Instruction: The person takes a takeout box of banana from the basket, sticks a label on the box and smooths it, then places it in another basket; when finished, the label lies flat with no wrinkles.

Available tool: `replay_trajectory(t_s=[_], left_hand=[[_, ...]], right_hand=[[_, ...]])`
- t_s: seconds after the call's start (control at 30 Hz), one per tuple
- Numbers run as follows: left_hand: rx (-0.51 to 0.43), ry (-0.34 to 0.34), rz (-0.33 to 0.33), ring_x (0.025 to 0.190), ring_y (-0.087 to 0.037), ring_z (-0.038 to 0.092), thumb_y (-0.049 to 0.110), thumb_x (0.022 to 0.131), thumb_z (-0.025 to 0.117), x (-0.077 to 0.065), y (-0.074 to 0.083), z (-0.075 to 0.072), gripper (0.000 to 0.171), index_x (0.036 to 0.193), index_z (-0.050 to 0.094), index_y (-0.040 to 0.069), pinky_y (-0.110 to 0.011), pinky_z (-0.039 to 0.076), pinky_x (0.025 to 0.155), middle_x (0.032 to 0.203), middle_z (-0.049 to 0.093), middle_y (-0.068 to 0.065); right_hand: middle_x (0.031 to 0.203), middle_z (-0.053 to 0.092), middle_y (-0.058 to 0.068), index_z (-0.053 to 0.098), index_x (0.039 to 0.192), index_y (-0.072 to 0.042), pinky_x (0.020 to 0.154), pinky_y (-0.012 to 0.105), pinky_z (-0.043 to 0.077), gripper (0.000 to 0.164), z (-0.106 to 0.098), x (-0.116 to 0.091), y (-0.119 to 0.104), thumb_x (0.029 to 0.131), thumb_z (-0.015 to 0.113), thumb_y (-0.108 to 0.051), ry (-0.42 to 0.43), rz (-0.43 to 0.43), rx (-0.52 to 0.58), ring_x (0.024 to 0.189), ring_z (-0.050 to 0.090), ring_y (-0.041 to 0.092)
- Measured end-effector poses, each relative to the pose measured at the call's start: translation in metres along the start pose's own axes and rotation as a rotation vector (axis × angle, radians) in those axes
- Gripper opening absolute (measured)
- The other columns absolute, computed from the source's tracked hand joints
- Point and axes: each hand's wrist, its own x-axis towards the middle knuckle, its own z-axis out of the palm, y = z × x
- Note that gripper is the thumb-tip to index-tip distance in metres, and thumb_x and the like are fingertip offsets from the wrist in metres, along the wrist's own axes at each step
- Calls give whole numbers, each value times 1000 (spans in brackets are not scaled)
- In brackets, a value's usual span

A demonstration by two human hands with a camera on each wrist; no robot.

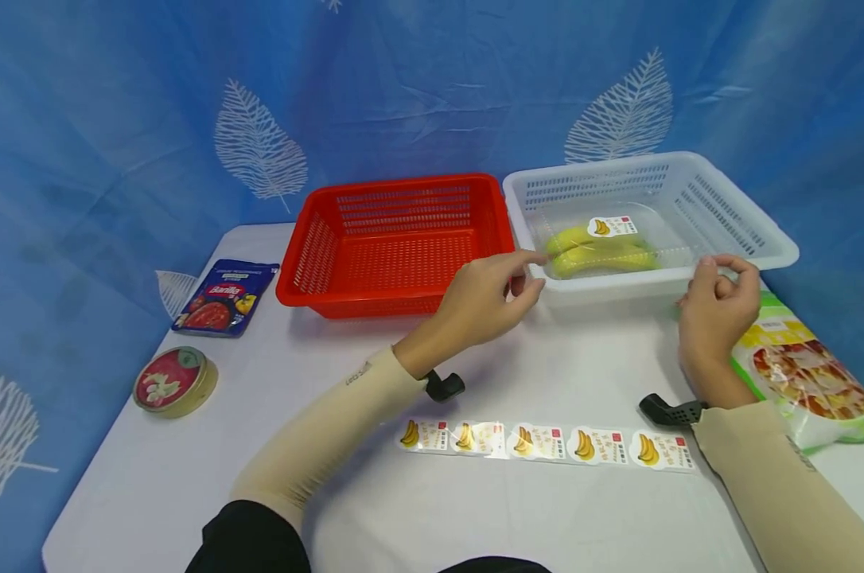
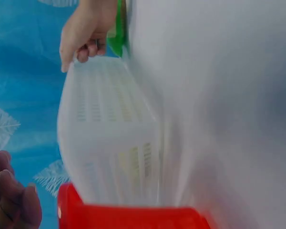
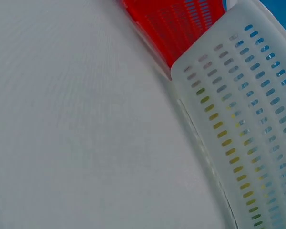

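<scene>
A white plastic basket stands at the back right. In it lie yellow bananas in a clear package with a banana label on top. My left hand is at the basket's front left corner, thumb and index finger apart with the other fingers loosely bent; the left wrist view shows these fingers separate from the basket. My right hand pinches the front rim near the right corner, as the left wrist view also shows. No fingers appear in the right wrist view.
A red basket adjoins the white one on its left. A strip of banana labels lies in front. At left are a Barilla pouch and a round tin. A green food bag lies beside my right forearm.
</scene>
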Motion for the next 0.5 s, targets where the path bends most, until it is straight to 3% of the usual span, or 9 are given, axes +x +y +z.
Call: replay_trajectory(t_s=[0.13,0.23,0.33,0.5], left_hand=[[-5,43,9,65,-7,48,19,97,65,-22,-1,-16,22,116,72,10,-21,41,57,75,57,4],[-2,83,20,67,-8,50,18,96,66,-36,-3,-27,22,116,71,8,-22,43,59,77,58,3],[17,110,30,70,-11,52,17,95,66,-49,-5,-35,23,116,71,7,-23,44,61,79,58,2],[135,89,29,77,-10,55,19,95,66,-74,-10,-43,25,117,71,10,-24,47,63,85,62,3]], right_hand=[[57,46,-10,67,107,-19,47,14,31,11,-3,3,1,104,58,-25,51,-11,-30,50,42,3],[57,47,-11,68,95,-18,48,15,30,17,-4,2,-3,105,54,-20,62,-58,-28,51,42,2],[58,47,-10,69,91,-12,51,14,33,23,-5,-8,-16,104,51,-15,21,-137,2,51,40,4],[63,50,-9,65,94,11,56,13,39,29,-3,-36,-49,103,50,-11,-99,-314,55,55,45,4]])
